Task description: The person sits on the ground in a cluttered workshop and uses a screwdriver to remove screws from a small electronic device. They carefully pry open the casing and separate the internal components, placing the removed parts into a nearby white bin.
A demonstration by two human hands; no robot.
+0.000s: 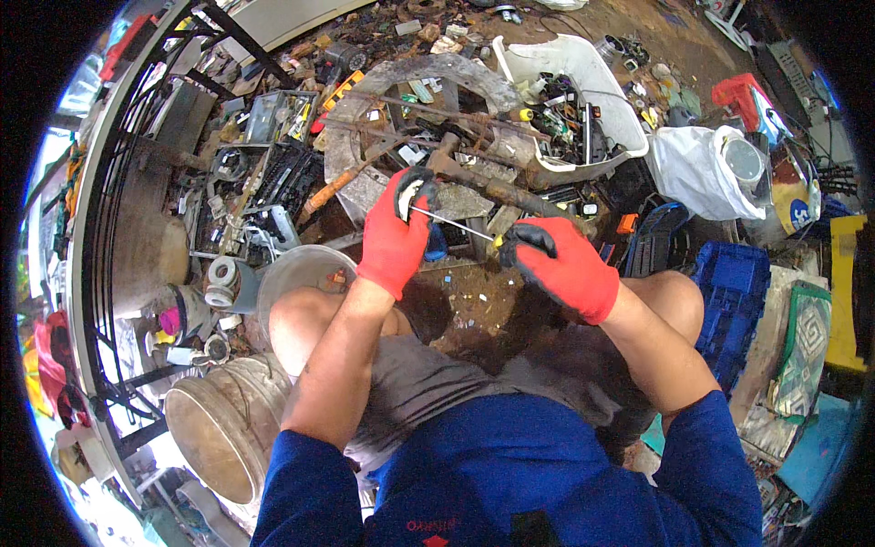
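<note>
My left hand [392,239], in a red glove with dark fingertips, is closed around a small white piece [410,198] whose kind I cannot make out. In my right hand [574,273], gloved the same way, is a screwdriver [458,225]. Its thin metal shaft points left and its tip reaches the white piece. A bit of yellow shows at the handle; my fingers hide the rest of it. Both hands are held above my lap. Just beyond them, a hammer [492,189] with a worn handle lies across a round, dirty metal base [365,102].
A white tub [635,137] of dark electronic scrap stands at the back right, beside a white sack [694,169]. A dirty bucket [196,438] and a clear tub [278,278] stand left. A blue plastic case [732,305] lies right. Loose parts litter the ground.
</note>
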